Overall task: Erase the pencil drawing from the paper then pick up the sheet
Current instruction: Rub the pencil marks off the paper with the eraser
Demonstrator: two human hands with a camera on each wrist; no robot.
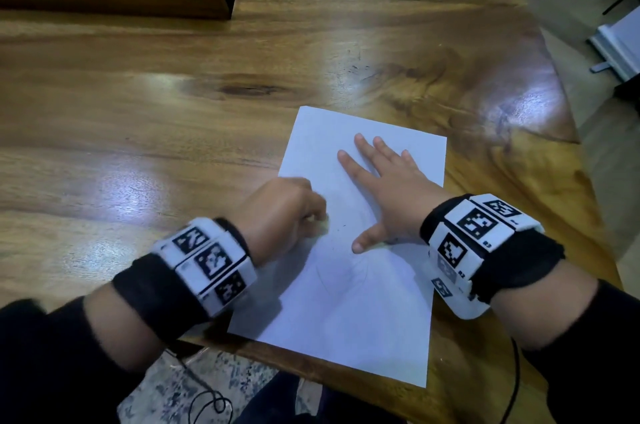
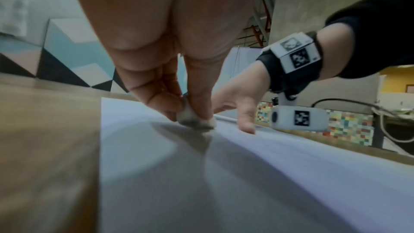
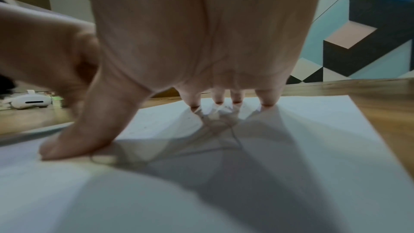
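The left hand (image 1: 277,212) pinched a grubby white eraser (image 2: 195,119) against the sheet of paper (image 1: 349,312), which lay flat on the wooden table (image 1: 173,118) under the splayed fingers of the right hand (image 1: 388,188). Faint pencil lines (image 3: 233,135) remained — erasing looked unfinished, the pick-up not yet begun.

Left hand (image 2: 161,42) fingers (image 2: 199,95) pinch eraser (image 2: 195,120) against paper (image 2: 246,183).
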